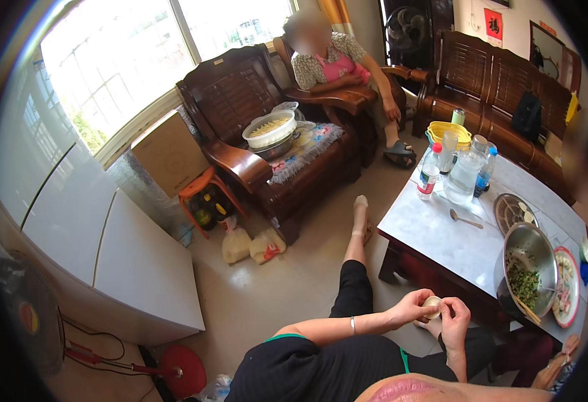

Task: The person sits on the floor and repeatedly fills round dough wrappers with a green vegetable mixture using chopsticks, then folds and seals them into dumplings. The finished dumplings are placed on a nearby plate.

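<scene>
My left hand and my right hand meet above my lap. Between their fingertips they pinch a small pale piece of dough, apparently a dumpling wrapper; whether anything is inside cannot be seen. On the marble-topped table to the right stands a steel bowl of chopped green filling, with wooden chopsticks at its near side. Past it sits a red-rimmed dish with pale contents. A round patterned tray carries a few pale dough pieces, and a metal spoon lies beside it.
Bottles, a water jug and a yellow basket crowd the table's far end. Another person's hands work at lower right. Someone sits by a wooden armchair bearing a white colander. Bags lie on the floor.
</scene>
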The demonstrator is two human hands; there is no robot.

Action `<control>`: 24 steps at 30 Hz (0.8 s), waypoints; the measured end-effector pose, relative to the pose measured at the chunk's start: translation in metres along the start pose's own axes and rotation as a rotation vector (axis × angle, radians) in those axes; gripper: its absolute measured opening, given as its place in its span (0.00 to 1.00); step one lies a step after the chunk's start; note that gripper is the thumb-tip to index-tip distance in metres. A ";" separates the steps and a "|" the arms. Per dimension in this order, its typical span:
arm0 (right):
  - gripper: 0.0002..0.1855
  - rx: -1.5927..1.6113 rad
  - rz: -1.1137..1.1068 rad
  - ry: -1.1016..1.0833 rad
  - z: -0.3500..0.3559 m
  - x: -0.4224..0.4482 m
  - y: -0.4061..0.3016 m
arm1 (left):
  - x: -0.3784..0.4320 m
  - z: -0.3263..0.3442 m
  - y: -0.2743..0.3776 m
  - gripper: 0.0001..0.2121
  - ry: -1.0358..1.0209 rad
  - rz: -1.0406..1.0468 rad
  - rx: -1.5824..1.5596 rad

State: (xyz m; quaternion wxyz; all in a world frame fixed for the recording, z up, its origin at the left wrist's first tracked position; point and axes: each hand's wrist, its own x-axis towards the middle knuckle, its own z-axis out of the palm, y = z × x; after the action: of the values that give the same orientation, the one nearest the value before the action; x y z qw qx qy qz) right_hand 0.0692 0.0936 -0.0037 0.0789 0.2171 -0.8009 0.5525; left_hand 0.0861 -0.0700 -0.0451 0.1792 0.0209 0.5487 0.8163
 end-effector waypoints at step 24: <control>0.05 0.037 0.129 -0.003 -0.003 0.008 0.011 | 0.026 -0.013 0.008 0.08 -0.095 -0.006 0.345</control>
State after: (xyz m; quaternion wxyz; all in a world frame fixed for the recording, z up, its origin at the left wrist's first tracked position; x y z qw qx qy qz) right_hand 0.0565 0.0974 -0.0091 0.0382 0.1673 -0.8029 0.5710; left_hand 0.0571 -0.0760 -0.0476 0.2013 0.0884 0.6716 0.7075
